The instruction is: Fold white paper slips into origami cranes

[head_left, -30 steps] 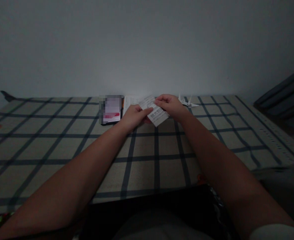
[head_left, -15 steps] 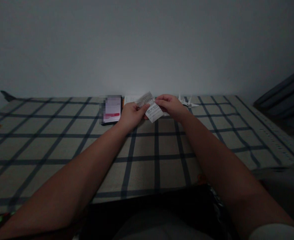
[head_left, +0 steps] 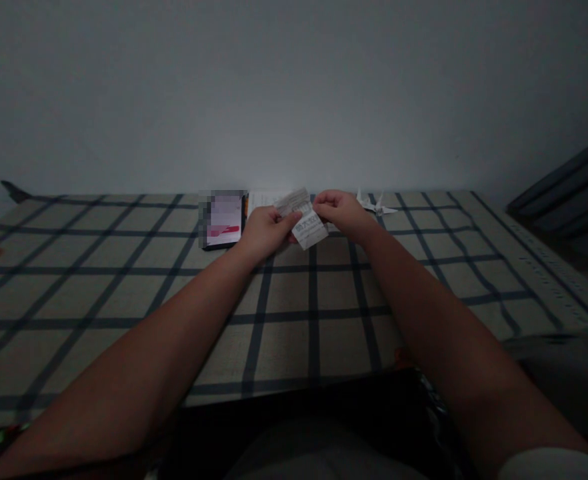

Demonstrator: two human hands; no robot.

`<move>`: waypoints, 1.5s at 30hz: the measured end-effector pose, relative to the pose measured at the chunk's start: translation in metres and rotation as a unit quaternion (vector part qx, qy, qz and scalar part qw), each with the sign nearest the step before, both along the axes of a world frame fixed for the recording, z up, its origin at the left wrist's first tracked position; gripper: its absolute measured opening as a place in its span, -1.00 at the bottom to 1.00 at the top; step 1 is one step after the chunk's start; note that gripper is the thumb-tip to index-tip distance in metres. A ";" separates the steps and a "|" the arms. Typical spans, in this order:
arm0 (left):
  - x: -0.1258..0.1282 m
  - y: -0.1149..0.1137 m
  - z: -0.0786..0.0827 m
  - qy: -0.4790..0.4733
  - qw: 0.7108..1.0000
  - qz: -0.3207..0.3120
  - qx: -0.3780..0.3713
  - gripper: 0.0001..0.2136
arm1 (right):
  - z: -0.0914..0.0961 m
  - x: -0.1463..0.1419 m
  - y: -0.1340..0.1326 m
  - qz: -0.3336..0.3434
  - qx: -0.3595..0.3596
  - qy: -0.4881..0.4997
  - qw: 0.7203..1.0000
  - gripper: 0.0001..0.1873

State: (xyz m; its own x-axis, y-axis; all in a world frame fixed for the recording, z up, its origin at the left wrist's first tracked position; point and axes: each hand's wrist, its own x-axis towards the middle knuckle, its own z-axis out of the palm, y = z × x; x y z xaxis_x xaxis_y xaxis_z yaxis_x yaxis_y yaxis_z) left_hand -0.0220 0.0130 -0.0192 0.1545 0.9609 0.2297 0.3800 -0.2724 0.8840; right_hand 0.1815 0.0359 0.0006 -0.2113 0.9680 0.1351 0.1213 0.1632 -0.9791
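Both my hands are stretched out over a checked cloth (head_left: 124, 280) in dim light. My left hand (head_left: 264, 230) and my right hand (head_left: 343, 212) pinch a small printed slip of paper (head_left: 308, 223) between them, fingers closed on its edges. The slip is partly folded and held just above the cloth. A lit phone (head_left: 223, 219) lies flat just left of my left hand. More white paper (head_left: 261, 199) lies behind the hands.
A small white folded paper crane (head_left: 377, 203) stands on the cloth right of my right hand, near the wall. A dark object (head_left: 15, 192) rests at the far left edge. Dark furniture (head_left: 569, 193) stands at the right.
The slip has been folded smaller and turned between my fingers. My hands stayed in the same place above the cloth.
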 end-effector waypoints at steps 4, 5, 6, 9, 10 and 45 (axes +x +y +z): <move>-0.001 0.000 0.001 0.004 1.000 0.007 0.006 -0.60 | 0.002 0.000 -0.002 0.001 -0.011 0.009 1.000 -0.94; -0.001 0.001 0.001 0.008 1.000 0.011 0.007 -0.60 | 0.003 0.000 -0.003 0.004 -0.011 0.010 1.000 -0.93; -0.001 0.001 0.002 0.014 1.000 0.013 0.006 -0.60 | 0.003 0.000 -0.003 0.008 -0.009 0.008 1.000 -0.92; -0.002 0.001 0.003 0.030 0.999 0.017 0.003 -0.60 | 0.002 0.001 -0.002 0.009 0.001 -0.012 1.000 -0.92; -0.002 0.001 0.003 0.041 0.999 0.018 0.003 -0.58 | 0.002 0.001 -0.002 0.005 0.011 -0.024 1.000 -0.92; -0.002 -0.002 0.006 0.049 0.998 0.017 0.036 -0.61 | 0.000 0.004 -0.001 0.002 0.027 -0.055 0.998 -0.99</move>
